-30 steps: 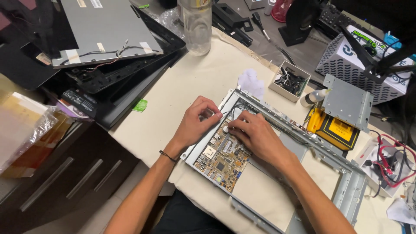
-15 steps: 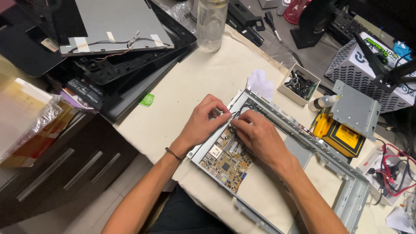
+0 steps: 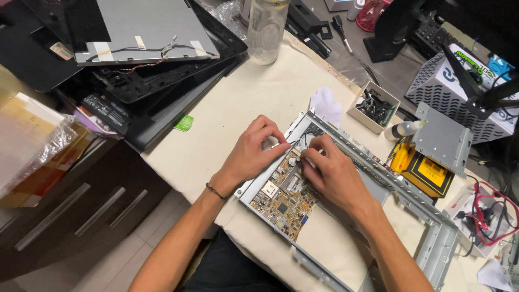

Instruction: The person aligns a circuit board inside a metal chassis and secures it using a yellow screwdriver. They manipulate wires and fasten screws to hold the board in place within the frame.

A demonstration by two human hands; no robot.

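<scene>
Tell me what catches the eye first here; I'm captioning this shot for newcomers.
At centre, the left hand and right hand meet fingertip to fingertip over a circuit board in a grey metal chassis on the cream-covered table. Upper left lies a stack of dismantled screen panels, with a glass jar beside them.

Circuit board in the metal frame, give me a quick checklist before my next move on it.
1. Both hands on the work: left hand and right hand meet at the top edge of the circuit board. Ok.
2. Board seated in the metal frame: lies flat inside it. Ok.
3. What the fingertips pinch: too small to make out. Cannot tell.
4. Parts box near: just beyond the frame. Ok.
5. Glass jar clear of the hands: upright at the far edge. Ok.
6. Board's fasteners: cannot tell.
</scene>
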